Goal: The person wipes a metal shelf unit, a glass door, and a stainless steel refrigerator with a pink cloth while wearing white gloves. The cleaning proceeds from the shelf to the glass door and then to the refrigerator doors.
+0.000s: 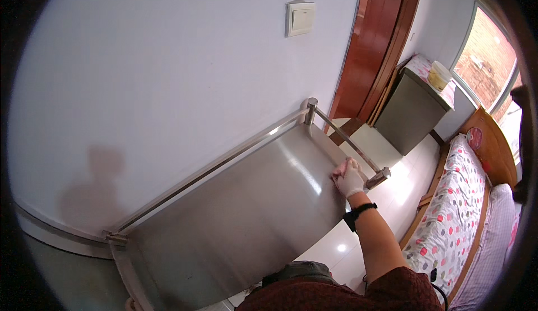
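Observation:
A brushed stainless-steel shelf [224, 210] with round rails along its sides stretches beside the wall. On its right end, close to the corner post, rests my right hand [349, 180], in a thin whitish glove and with a black band on the wrist. Its fingers are closed and press on the metal; something pinkish shows under them, too small to make out. At the lower left edge of the picture only a bit of my left hand [131, 305] shows, curled at the shelf's left end rail [124, 274]. The rest of it is cut off.
A white wall with a light switch [301, 19] borders the shelf's far side. Beyond its right end are a reddish-brown door [370, 47] and a grey cabinet [412, 114] bearing a tub [439, 76]. A bed with a dotted sheet [454, 199] stands at the right.

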### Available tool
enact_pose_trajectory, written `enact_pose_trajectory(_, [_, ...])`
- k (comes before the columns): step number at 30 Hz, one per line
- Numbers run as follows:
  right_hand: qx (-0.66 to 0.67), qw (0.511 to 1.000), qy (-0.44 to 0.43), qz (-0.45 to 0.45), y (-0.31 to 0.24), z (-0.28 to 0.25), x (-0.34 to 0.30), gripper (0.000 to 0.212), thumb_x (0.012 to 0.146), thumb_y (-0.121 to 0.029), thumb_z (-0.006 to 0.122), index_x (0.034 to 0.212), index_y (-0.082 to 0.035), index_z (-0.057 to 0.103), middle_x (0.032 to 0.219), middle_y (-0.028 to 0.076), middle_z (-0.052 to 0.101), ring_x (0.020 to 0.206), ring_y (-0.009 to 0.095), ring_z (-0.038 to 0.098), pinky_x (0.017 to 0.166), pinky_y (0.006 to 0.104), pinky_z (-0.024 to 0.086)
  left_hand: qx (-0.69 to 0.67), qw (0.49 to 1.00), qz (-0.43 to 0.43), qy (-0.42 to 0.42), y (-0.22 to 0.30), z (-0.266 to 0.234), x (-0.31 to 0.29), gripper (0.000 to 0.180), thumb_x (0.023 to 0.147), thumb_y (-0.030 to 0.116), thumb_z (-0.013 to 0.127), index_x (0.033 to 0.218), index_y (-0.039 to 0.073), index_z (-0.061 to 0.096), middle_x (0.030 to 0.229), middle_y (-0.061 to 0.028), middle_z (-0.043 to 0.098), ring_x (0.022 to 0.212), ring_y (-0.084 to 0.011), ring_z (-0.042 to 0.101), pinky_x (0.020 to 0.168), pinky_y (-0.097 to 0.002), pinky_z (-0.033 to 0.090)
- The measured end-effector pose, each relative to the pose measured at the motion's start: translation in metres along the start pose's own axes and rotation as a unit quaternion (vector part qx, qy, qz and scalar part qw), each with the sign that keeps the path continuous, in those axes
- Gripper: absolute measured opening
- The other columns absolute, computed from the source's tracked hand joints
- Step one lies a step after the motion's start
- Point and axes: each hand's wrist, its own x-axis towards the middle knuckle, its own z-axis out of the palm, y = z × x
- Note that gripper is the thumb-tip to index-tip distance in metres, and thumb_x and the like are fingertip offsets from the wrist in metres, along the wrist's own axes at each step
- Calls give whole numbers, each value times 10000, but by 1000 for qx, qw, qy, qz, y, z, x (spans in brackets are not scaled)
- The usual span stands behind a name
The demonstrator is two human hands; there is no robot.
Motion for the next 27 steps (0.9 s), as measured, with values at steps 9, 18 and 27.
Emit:
enact_pose_trajectory(9, [-18, 991, -125, -34, -101, 9, 100, 884, 871, -365, 679, 1608, -69, 290, 1633, 106, 343, 1532, 306, 257, 1221, 464, 281, -6, 1000, -16, 7, 2, 2, -2, 460, 1048, 398, 560, 1352, 63, 642, 1341, -159, 661, 1269, -347, 589, 1069, -426, 465])
enact_pose_trajectory(18, [-3, 980, -198, 21, -151, 9, 152, 491, 883, -370, 674, 1366, -288, 654, 1638, 60, 386, 1554, 358, 246, 1231, 519, 271, -48, 996, -67, -15, 18, -5, -13, 476, 1019, 420, 594, 1332, 68, 668, 1312, -192, 678, 1252, -330, 614, 1073, -428, 467])
enact_pose_trajectory(27, [-17, 985, -157, 66, -167, 2, 141, 756, 840, -391, 702, 1520, -141, 488, 1640, 85, 366, 1525, 317, 296, 1214, 483, 306, -90, 986, -136, -38, -38, 19, 17, 397, 1016, 383, 618, 1249, 68, 686, 1120, -147, 714, 1118, -288, 658, 957, -422, 528])
